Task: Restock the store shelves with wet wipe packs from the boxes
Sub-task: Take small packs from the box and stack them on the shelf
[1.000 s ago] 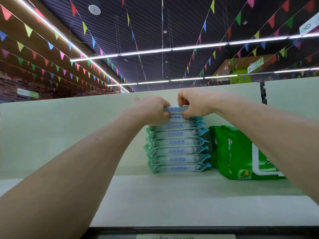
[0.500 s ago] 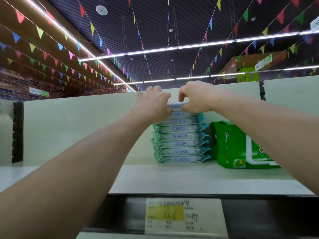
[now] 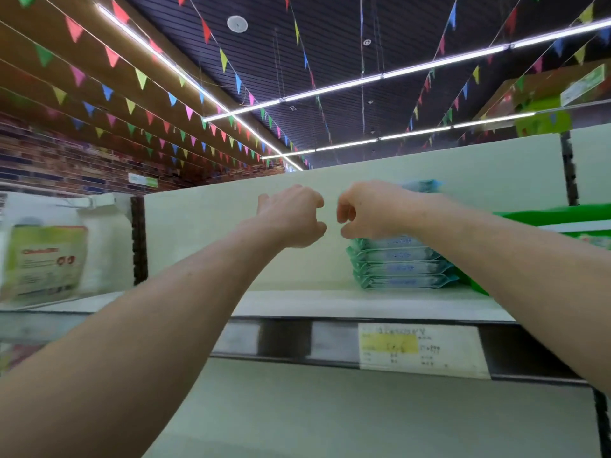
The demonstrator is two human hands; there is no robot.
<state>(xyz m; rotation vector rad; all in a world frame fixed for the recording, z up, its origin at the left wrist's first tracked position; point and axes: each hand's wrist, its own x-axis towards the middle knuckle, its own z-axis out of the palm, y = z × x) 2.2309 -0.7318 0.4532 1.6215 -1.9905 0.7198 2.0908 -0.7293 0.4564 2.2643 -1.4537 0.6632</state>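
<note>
Left hand (image 3: 291,216) and right hand (image 3: 373,209), raised side by side in front of the top shelf (image 3: 297,304), knuckles near each other but apart. Each grip is closed on nothing: the fingers curl toward the palm and no pack lies between them. Both forearms reach up from the lower corners of the view.

The stack of wet wipe packs (image 3: 401,262) stands on the shelf to the right of centre, directly behind the right hand and wrist, which cover its upper part. Four teal-edged packs show below the wrist, lying flat one on another, and a blurred teal corner shows above the forearm. Whether the right hand touches the stack cannot be told. A large green pack (image 3: 545,214) lies just beside the stack on its right, partly hidden by the right forearm.

The pale back panel (image 3: 205,233) rises behind the shelf. A price label (image 3: 420,350) with a yellow band sits on the shelf's front rail, below the stack; its print is too blurred to read. Beyond a dark upright (image 3: 139,239), in the bay to the left, stands a blurred white-and-green pack (image 3: 43,259). Overhead run strings of coloured bunting (image 3: 142,77) and light strips (image 3: 330,89) under a dark slatted ceiling, with a brick wall (image 3: 49,160) at far left.
</note>
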